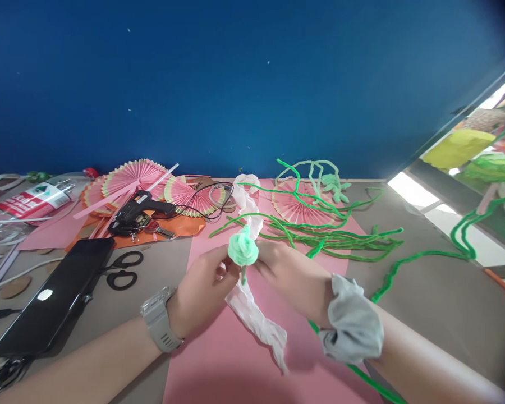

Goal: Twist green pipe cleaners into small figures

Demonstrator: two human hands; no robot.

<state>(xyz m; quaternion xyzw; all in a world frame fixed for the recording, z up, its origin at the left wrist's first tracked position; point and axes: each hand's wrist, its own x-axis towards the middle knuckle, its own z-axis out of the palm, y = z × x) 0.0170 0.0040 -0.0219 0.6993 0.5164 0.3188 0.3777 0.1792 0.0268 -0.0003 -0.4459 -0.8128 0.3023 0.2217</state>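
A mint green pipe-cleaner flower (243, 249) with a coiled, rounded head stands upright between my hands, its short stem showing below. My left hand (206, 280), with a grey watch on the wrist, pinches it just under the head. Against the flower's right side, my right hand (288, 269) has its fingers curled; the fingertips are hidden behind the flower, so what they grip cannot be made out. Crumpled white tissue paper (258, 322) lies beneath the hands on a pink paper sheet (219, 359). A green pipe cleaner (315, 249) passes under my right wrist.
Several green pipe cleaners (340, 241) lie behind my right hand, near pink paper fans (138, 182). At left are a black glue gun (138, 213), keys (157, 229), scissors (124, 272), a black phone (56, 300) and a plastic bottle (37, 199). A blue wall (235, 90) rises behind.
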